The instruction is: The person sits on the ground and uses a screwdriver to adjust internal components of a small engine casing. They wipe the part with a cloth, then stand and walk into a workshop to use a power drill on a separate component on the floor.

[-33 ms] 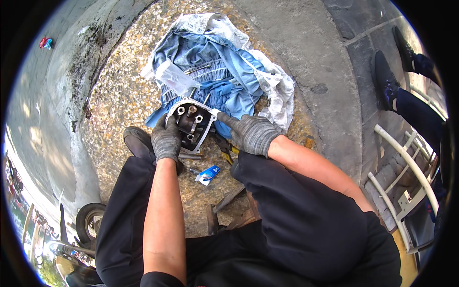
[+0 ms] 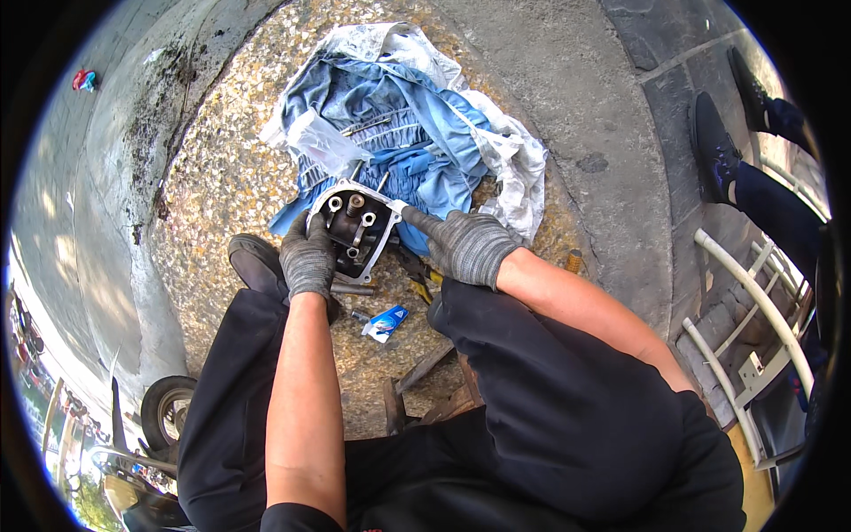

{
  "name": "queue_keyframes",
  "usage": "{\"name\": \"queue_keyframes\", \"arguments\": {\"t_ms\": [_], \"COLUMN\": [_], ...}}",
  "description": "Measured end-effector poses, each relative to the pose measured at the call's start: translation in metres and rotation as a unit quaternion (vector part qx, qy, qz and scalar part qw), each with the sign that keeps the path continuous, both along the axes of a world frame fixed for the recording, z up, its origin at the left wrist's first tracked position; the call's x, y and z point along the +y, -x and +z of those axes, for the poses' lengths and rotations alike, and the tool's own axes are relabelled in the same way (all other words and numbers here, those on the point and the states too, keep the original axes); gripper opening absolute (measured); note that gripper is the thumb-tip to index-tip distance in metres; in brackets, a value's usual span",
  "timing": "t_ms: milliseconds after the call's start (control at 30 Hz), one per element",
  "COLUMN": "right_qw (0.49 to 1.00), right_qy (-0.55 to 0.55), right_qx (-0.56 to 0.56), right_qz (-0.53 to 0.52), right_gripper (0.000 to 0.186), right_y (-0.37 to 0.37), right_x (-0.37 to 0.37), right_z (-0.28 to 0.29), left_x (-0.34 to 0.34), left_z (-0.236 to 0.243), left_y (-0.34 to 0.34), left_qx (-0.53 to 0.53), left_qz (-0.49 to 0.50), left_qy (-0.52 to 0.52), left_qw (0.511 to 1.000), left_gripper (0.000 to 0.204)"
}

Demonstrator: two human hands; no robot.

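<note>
A metal engine cylinder head [image 2: 358, 246] rests at a tilt, its open side with dark inner parts, studs and nuts facing me. My left hand [image 2: 308, 262], in a grey knit glove, is closed round its left wall, fingertips over the rim. My gloved right hand [image 2: 470, 250] reaches in from the other side, its index finger touching the upper right corner of the pale flange. The remaining fingers are curled, and the thumb is hidden. Behind the part lies a heap of blue and white cloth [image 2: 434, 129], with a clear plastic bag [image 2: 324, 144] on top.
Between my feet lie a blue-and-white packet [image 2: 385, 324], a metal rod [image 2: 353, 289] and yellow-handled pliers [image 2: 422, 289]. A pale metal frame [image 2: 753, 301] stands at the right, near another person's shoes [image 2: 712, 146]. A wheel [image 2: 167, 412] shows at lower left.
</note>
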State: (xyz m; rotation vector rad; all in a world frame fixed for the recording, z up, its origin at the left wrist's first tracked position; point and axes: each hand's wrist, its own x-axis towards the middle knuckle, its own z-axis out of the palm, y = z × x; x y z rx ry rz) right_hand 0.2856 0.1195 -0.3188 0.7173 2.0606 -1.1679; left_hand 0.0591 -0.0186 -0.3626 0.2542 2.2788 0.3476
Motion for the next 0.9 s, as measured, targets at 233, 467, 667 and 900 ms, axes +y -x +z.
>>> {"name": "queue_keyframes", "arguments": {"t_ms": [233,467,667,900], "right_qw": [1.0,1.0,1.0,1.0], "right_qy": [0.007,-0.008,-0.013,0.005], "right_qx": [-0.005,0.002,-0.003,-0.011], "right_qz": [-0.001,0.003,0.004,0.002], "right_gripper": [0.067,0.066,0.065,0.065], "right_y": [0.0005,-0.001,-0.0017,0.0034], "right_x": [0.0002,-0.0012,-0.0036,0.0007], "right_z": [-0.0012,-0.0027,-0.004,-0.0026], "left_x": [-0.0042,-0.0062,-0.0054,-0.0005], "left_z": [-0.004,-0.0072,-0.0062,0.0007], "left_y": [0.0002,0.0027,0.0015,-0.0005], "left_qx": [-0.002,0.005,-0.004,0.012], "left_qz": [0.0,-0.02,-0.008,-0.031], "left_qy": [-0.021,-0.02,-0.02,-0.004], "left_qw": [1.0,1.0,1.0,0.999], "left_gripper": [0.048,0.048,0.048,0.048]}}
